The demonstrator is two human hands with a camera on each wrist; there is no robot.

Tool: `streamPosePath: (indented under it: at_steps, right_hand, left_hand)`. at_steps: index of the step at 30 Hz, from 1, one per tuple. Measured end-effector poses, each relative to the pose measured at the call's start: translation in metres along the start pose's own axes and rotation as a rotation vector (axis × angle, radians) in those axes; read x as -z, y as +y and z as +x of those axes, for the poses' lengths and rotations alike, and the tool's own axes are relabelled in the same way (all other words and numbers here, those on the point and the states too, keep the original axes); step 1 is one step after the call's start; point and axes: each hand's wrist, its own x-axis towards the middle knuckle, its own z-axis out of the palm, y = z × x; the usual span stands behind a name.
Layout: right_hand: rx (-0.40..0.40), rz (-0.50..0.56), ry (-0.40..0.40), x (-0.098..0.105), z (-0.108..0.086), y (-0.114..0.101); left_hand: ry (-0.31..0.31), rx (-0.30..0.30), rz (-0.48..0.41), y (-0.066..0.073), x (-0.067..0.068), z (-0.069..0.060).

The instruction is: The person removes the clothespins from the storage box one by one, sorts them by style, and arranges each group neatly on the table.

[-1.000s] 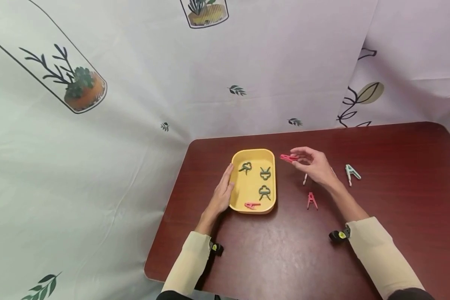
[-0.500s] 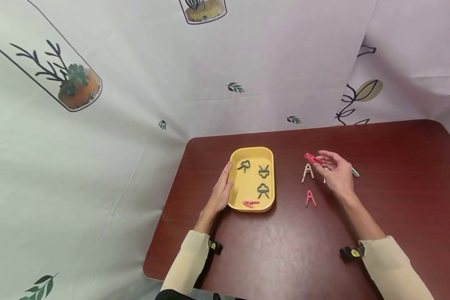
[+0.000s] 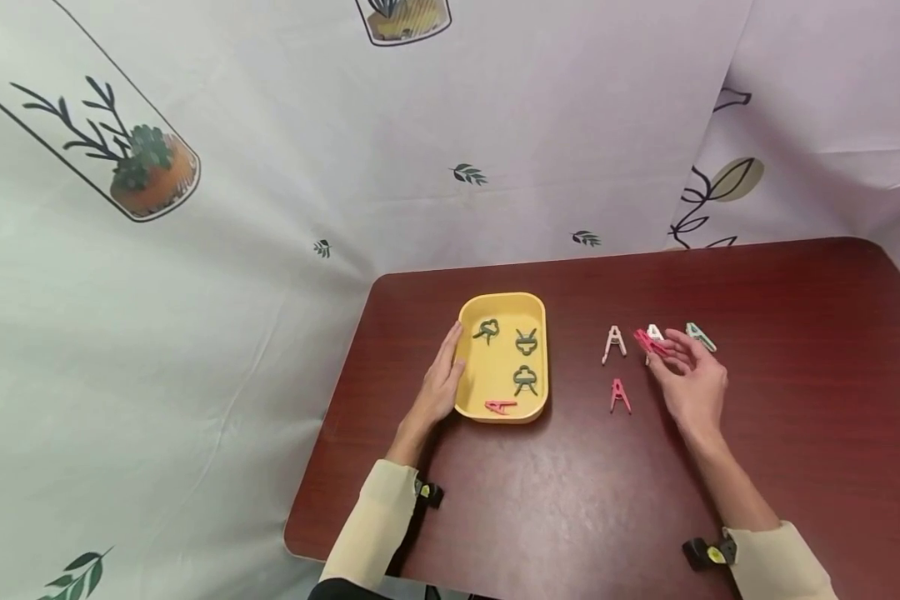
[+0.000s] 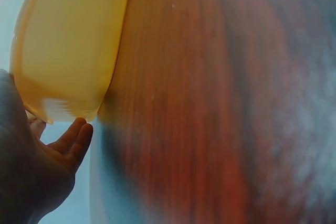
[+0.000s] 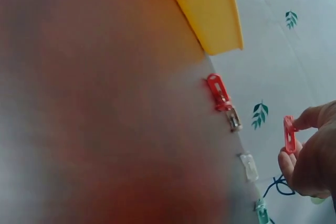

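Note:
My left hand [image 3: 438,383] rests against the left side of a yellow plastic tray [image 3: 543,317], its fingers fairly straight along the wall. In the left wrist view the fingertips [image 4: 79,129] touch the tray's outside [image 4: 63,51]. My right hand [image 3: 696,387] pinches a red clothespin [image 3: 648,342] between thumb and fingers, held above the table. Just behind it lies a white clothespin [image 3: 654,332], partly covered. A mint-green clothespin [image 3: 700,336] lies to the right, a pale pink one [image 3: 613,342] to the left, and another red one [image 3: 620,395] nearer the front.
Inside the tray are a red clothespin [image 3: 500,407] and three dark green clips [image 3: 525,379], spread apart. The dark red wooden table [image 3: 570,500] has rounded corners. A pale patterned cloth [image 3: 390,192] hangs behind and to the left.
My right hand has moved right, away from the tray, carrying the red clothespin to over the white one. The pale pink clothespin has come fully into view. The left hand stays at the tray.

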Motion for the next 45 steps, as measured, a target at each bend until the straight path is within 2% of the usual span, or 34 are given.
streamPosePath:
  at_steps: [6, 10, 20, 27, 39, 41, 43, 45]
  right_hand:
    - [-0.005, -0.059, 0.088, 0.007, -0.017, 0.002]
    - [-0.021, -0.064, 0.118, 0.011, -0.023, 0.005]
    - [-0.039, -0.169, 0.130, 0.011, -0.034, 0.012]
    - [-0.044, -0.235, 0.144, 0.013, -0.038, 0.015]
    - [-0.069, -0.330, 0.091, 0.019, -0.043, 0.019]
    - [-0.070, -0.355, 0.072, 0.020, -0.043, 0.018]
    - [-0.068, -0.378, 0.046, 0.020, -0.043, 0.017]
    - [-0.061, -0.394, 0.022, 0.020, -0.043, 0.017]
  left_hand:
    - [0.013, -0.032, -0.022, 0.002, 0.002, 0.001]
    - [0.017, -0.038, -0.025, 0.002, 0.003, 0.001]
    - [0.016, -0.032, -0.022, 0.000, 0.003, 0.000]
    - [0.021, -0.052, -0.014, 0.000, 0.002, 0.001]
    - [0.007, -0.043, -0.035, -0.003, 0.001, 0.001]
    - [0.010, -0.055, -0.059, -0.007, 0.000, 0.001]
    - [0.021, -0.088, -0.068, -0.023, -0.005, 0.003]
    - [0.029, -0.100, -0.085, -0.027, -0.007, 0.003]
